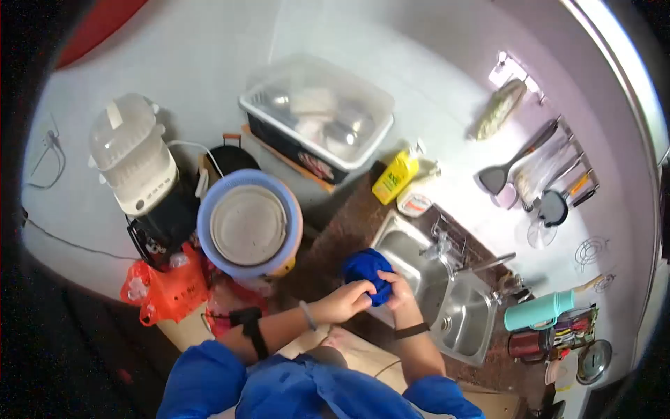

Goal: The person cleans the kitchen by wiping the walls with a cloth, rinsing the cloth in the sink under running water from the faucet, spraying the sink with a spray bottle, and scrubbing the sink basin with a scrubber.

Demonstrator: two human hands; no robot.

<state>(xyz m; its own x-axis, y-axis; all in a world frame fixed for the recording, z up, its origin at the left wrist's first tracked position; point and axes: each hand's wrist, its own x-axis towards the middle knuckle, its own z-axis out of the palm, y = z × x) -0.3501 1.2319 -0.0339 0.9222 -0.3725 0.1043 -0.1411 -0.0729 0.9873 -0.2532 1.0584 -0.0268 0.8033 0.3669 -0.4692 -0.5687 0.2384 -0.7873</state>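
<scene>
A bunched blue cloth (364, 267) is held between my two hands, in front of my body and beside the left edge of the sink. My left hand (351, 299) has its fingers closed on the cloth's near side. From the right, my right hand (398, 288) grips the same cloth, thumb and fingers curled in. Folds hide some of the fingertips. Just right of the hands lies the double-bowl steel sink (412, 260), with a faucet (438, 248) at its back.
A yellow pump bottle (396, 176) and a small tub (414, 204) stand behind the sink. To the left are a blue basin (209, 230), a red plastic bag (171, 288) and a steamer (132, 153). A teal thermos (539, 311) is at right; utensils hang on the wall.
</scene>
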